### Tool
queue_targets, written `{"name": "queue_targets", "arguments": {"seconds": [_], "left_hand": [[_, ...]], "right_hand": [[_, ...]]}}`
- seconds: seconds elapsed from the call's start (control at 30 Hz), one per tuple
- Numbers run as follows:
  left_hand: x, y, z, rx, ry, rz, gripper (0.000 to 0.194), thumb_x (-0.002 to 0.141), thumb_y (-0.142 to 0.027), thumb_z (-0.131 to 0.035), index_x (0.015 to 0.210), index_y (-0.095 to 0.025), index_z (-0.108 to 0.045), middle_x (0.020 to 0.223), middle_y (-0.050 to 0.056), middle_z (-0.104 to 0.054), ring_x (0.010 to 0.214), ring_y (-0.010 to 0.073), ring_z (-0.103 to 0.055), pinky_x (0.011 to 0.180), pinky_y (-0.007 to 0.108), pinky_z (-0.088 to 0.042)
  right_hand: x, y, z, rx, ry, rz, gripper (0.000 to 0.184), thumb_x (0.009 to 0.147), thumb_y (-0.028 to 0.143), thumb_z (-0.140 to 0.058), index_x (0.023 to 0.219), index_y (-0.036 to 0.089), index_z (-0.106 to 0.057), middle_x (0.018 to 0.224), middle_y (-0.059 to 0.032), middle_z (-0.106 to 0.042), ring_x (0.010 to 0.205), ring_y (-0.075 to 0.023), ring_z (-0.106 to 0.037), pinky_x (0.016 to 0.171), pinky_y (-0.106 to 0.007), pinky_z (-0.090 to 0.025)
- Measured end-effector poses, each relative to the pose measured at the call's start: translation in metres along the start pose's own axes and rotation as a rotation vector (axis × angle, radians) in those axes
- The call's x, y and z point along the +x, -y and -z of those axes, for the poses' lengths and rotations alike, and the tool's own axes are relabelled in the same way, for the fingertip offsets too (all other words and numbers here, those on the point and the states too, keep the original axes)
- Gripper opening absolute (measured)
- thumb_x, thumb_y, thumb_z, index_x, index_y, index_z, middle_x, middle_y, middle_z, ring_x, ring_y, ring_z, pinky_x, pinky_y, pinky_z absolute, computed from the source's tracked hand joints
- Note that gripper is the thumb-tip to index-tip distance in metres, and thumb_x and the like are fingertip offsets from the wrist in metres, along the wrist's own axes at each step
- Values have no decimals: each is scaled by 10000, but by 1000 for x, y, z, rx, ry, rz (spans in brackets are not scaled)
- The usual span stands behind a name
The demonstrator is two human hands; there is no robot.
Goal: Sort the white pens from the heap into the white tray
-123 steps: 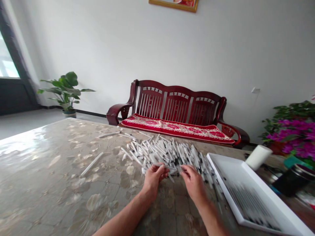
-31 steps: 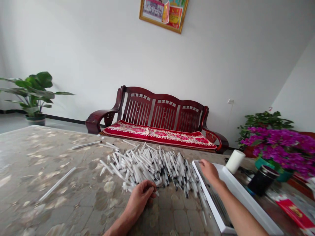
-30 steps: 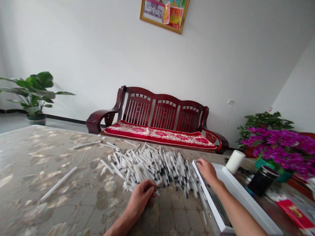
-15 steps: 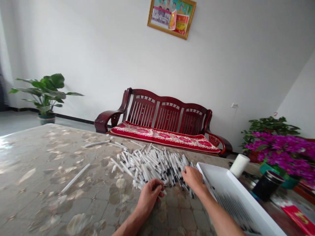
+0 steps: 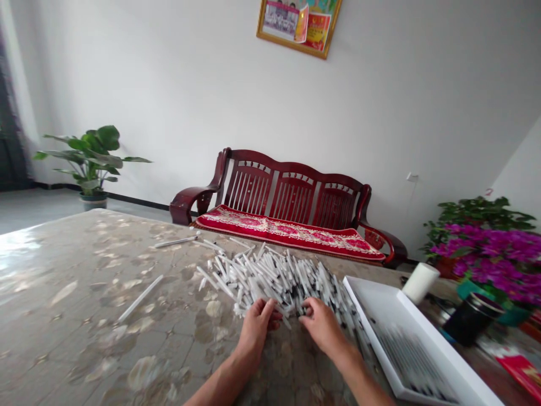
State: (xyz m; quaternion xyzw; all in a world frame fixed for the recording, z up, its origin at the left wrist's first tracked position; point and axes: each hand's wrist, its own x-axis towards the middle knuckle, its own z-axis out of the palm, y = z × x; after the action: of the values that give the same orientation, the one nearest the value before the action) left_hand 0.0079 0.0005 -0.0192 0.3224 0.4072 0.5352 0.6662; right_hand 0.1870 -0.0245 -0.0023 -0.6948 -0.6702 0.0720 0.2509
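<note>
A dark red wooden bench [image 5: 293,183] stands behind the glossy counter [image 5: 84,293], where the left hand [image 5: 257,327] and right hand [image 5: 323,326], held apart, touch a heap of white tubes [image 5: 274,279], any grip unclear.

The person's left hand [image 5: 256,328] and right hand [image 5: 323,326] are bare, as are the left forearm [image 5: 220,380] and right forearm [image 5: 363,378], uncovered down to the lower edge of the view.

The table [image 5: 71,270] is gleaming with a glossy finish, the plastic pens [image 5: 270,276] are showing smooth white barrels, and the varnished wooden bench [image 5: 291,183] is shining above its red cloth cushion [image 5: 287,232].
</note>
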Motion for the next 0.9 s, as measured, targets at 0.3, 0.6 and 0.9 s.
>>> {"name": "queue_targets", "arguments": {"seconds": [0.3,0.6,0.9], "left_hand": [[1,-1,2,-76,-26,49,386,607,-470,-842,692,-184,-596,648,-12,-666,656,178,-699,564,252,-541],[0,-21,1,-323,-146,40,188,889,-220,-670,756,-179,-544,776,68,-740,615,135,-723,621,241,-608],[1,-34,7,-386,-239,14,127,960,-159,-549,834,-161,-538,774,71,-737,625,132,-738,621,252,-629]], "right_hand": [[16,3,1,-416,50,-163,198,933,233,-533,850,195,-709,924,-103,-776,882,-225,-729,656,-259,-406],[-10,-13,6,-111,-95,31,240,960,252,-447,837,239,-653,782,-36,-752,728,-189,-709,613,-243,-407],[-19,-13,-1,-107,-37,205,200,930,181,-489,824,238,-649,821,-22,-714,796,-184,-687,697,-243,-411]]}}
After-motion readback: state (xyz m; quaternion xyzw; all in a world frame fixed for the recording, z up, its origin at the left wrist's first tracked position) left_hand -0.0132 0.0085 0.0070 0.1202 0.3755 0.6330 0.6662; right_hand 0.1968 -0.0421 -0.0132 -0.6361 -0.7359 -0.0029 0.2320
